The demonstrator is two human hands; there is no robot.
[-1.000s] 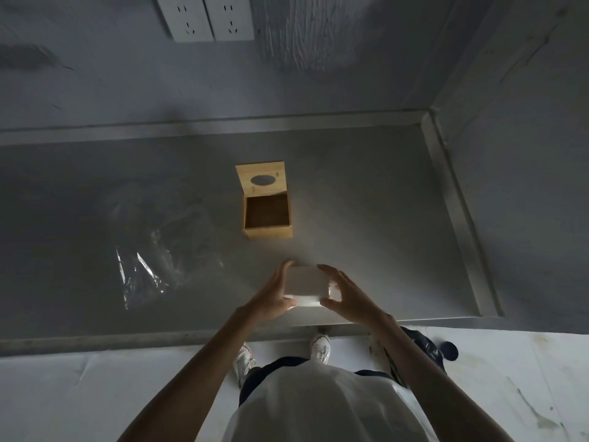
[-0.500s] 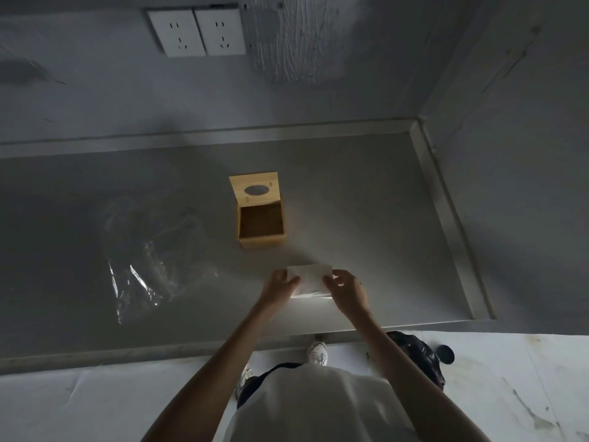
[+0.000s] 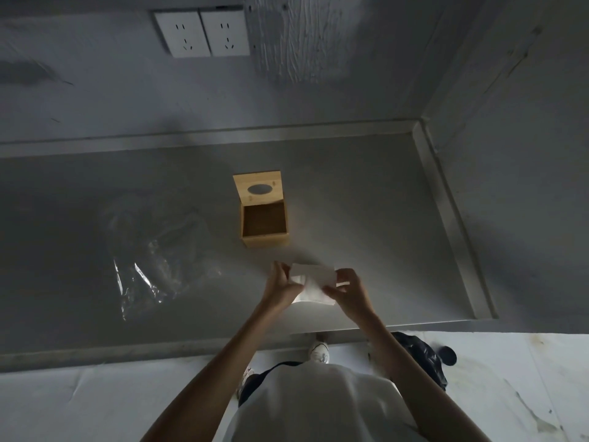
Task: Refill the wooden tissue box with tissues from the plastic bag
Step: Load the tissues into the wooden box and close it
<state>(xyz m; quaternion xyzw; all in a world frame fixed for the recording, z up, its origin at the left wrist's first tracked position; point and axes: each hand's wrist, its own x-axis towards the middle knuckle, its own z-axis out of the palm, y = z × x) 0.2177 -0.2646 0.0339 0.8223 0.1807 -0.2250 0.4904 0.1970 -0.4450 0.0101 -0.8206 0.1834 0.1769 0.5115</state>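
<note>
Ends of the tissue stack [image 3: 314,275] hide inside the left grip [image 3: 280,287] and right grip [image 3: 352,291], the tabletop [image 3: 366,218] runs off the left edge, and the outline of the plastic bag [image 3: 153,269] is too faint to trace.

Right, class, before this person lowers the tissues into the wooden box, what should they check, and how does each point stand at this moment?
1. The lid of the wooden tissue box is swung back, top open: ok.
2. Inside of the box free for tissues: ok, only the dark bottom shows.
3. The tissue stack is out of the plastic bag, which lies apart to the left: ok.
4. The left hand and right hand each grip an end of the stack: ok.
5. Stack neat and square: not ok, the lower sheets look rumpled.
6. Stack fits the opening: cannot tell.
</note>
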